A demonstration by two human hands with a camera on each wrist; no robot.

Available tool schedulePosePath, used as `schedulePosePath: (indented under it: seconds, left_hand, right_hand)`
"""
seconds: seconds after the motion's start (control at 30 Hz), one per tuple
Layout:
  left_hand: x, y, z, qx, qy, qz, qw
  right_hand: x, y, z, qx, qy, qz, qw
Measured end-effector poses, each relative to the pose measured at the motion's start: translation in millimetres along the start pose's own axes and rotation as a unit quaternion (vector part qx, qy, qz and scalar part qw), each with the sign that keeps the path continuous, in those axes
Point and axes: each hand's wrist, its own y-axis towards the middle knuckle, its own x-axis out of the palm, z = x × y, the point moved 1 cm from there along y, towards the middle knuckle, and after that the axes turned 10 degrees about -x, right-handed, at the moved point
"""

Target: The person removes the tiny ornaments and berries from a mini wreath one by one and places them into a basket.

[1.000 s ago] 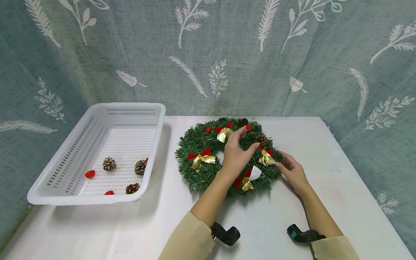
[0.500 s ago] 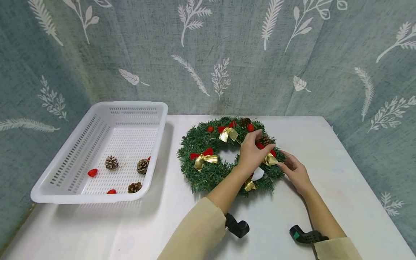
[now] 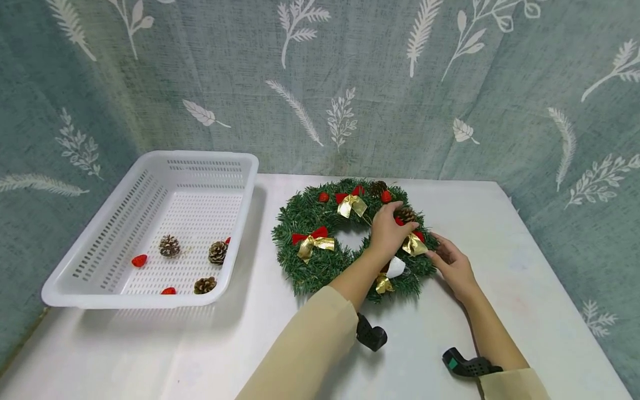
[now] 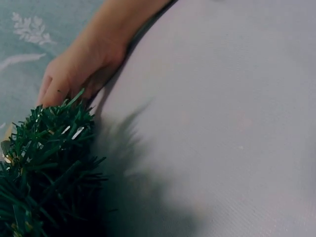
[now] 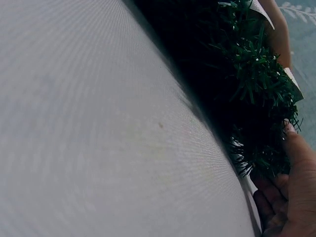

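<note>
A green Christmas wreath (image 3: 297, 214) lies on the white table, trimmed with red-and-gold bows, red berry-like pieces and pine cones. My left hand (image 3: 387, 233) is over its right inner side, thumb and fingers apart beside a pine cone (image 3: 406, 214) and the right-hand bow (image 3: 414, 244). Those left fingertips are partly hidden among the greenery. My right hand (image 3: 456, 268) grips the wreath's right outer edge. In the right wrist view its thumb (image 5: 297, 147) lies above the greenery and its fingers curl beneath. The near bow is partly covered by the left forearm; a white piece (image 3: 396, 267) shows there.
A white perforated basket (image 3: 150, 301) stands on the left, holding pine cones (image 3: 169, 245) and red pieces (image 3: 139, 260). Behind the white table (image 3: 500, 233) hangs a grey-green curtain (image 3: 360, 72) with white leaf prints. Black devices (image 3: 470, 364) are strapped to both wrists.
My left hand has moved right across the wreath, from near the top bow to the right-hand bow and pine cone. The right hand stays at the outer edge.
</note>
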Motion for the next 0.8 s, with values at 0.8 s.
schedulePosePath:
  seconds: [0.8]
  left_hand:
    - [1.1,1.8,0.1,-0.003,-0.017,0.016,0.9997]
  right_hand:
    - [-1.7,1.4,-1.6,0.014,-0.008,-0.007,1.0]
